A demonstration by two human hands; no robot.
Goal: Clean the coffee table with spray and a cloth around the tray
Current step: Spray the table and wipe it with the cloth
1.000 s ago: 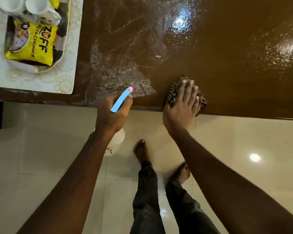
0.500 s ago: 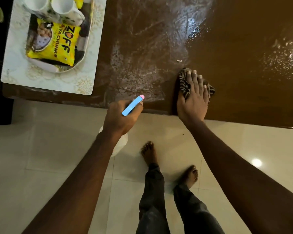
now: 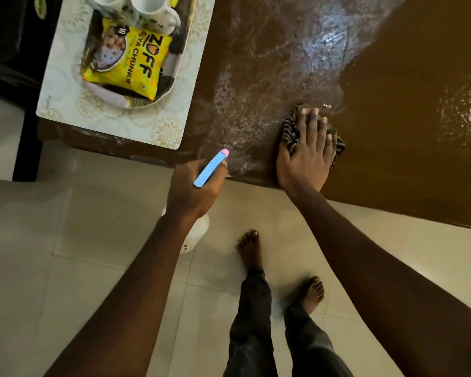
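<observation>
A yellow snack packet (image 3: 125, 65) printed "ZOFF" lies at eleven o'clock, two white mugs (image 3: 147, 9) touching its far edge. A pale floral placemat (image 3: 114, 126) spreads beneath them. Cream floor tiles (image 3: 65, 268) fill six o'clock.

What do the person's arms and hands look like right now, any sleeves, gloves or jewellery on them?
Both forearms are bare right up to the frame edge: no sleeves in view. The left hand and right hand wear no gloves, and no rings, watch or bands show. Fingernails are short and unpainted. Lower down, dark trousers and bare feet.
</observation>
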